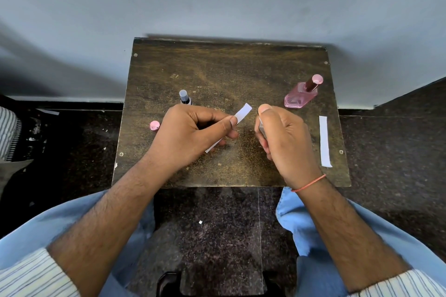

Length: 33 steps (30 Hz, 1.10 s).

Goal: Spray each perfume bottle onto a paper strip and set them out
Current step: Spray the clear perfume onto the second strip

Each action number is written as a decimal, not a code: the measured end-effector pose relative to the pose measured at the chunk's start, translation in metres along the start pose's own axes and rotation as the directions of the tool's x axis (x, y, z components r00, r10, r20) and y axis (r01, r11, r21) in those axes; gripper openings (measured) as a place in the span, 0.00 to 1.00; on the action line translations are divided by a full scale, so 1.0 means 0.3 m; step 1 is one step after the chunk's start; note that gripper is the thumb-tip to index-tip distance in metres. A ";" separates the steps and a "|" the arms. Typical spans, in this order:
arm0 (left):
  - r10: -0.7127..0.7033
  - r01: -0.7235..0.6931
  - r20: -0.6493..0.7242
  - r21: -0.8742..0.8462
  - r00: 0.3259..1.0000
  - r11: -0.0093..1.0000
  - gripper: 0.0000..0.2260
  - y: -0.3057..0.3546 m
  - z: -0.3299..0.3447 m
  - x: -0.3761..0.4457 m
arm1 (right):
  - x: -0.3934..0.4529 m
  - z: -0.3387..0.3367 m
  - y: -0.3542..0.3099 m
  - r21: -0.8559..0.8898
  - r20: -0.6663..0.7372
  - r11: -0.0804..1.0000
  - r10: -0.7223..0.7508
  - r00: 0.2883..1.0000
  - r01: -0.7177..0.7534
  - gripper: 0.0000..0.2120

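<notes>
My left hand [190,132] pinches a white paper strip [243,113] that points up and right, above the middle of the small wooden table [217,67]. My right hand [282,137] is wrapped around a small perfume bottle [261,129], mostly hidden, with one fingertip on its top, close to the strip's free end. A pink perfume bottle [300,96] with a pink cap stands at the back right. A second white strip [324,141] lies flat near the right edge. Behind my left hand stands a dark bottle with a grey top [184,97].
A loose pink cap [154,125] lies near the table's left edge. The table stands against a pale wall, over a dark speckled floor. My knees in blue trousers sit just in front of the table's near edge.
</notes>
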<state>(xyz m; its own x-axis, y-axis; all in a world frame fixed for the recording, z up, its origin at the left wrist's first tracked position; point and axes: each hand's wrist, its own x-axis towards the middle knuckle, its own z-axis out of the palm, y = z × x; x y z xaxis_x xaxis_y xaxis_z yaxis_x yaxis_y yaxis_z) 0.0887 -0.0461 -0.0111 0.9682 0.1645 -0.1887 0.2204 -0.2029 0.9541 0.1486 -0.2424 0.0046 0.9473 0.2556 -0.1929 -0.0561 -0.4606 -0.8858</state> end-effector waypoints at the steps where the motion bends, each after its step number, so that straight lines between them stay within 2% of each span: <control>1: -0.002 0.002 -0.002 -0.001 1.000 1.000 0.06 0.000 -0.001 0.001 | 0.000 0.000 0.000 -0.002 -0.004 1.000 -0.002 1.000 0.002 0.28; 4: -0.004 0.004 -0.006 -0.010 1.000 1.000 0.06 -0.001 -0.002 0.002 | 0.003 -0.002 0.003 -0.005 -0.007 1.000 0.013 1.000 -0.013 0.30; 9: -0.010 0.010 -0.008 -0.015 1.000 1.000 0.05 0.002 -0.004 0.003 | 0.007 -0.001 0.007 0.003 0.001 0.999 0.033 0.999 -0.033 0.27; 15: -0.013 0.013 -0.009 -0.004 1.000 1.000 0.06 0.010 -0.004 -0.001 | 0.008 -0.002 0.005 0.032 -0.009 0.999 0.015 1.000 -0.014 0.27; 24: -0.008 0.008 -0.011 0.012 1.000 1.000 0.06 0.006 -0.003 0.000 | 0.009 -0.001 0.010 0.039 0.026 0.998 0.044 0.999 -0.045 0.28; 29: 0.002 -0.002 -0.007 0.016 1.000 1.000 0.06 0.004 -0.005 0.002 | 0.012 -0.006 0.011 0.080 0.033 0.997 0.011 0.999 -0.013 0.27; 33: -0.006 0.006 -0.004 0.017 1.000 1.000 0.06 0.005 -0.003 0.002 | 0.011 -0.003 0.011 0.107 0.066 0.993 0.048 0.997 -0.055 0.28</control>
<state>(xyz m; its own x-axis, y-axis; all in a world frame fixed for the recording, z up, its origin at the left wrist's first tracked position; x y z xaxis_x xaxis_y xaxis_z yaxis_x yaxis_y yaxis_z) 0.0894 -0.0456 -0.0094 0.9664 0.1692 -0.1936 0.2283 -0.2187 0.9487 0.1517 -0.2437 0.0014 0.9205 0.2891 -0.2628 -0.1414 -0.3805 -0.9139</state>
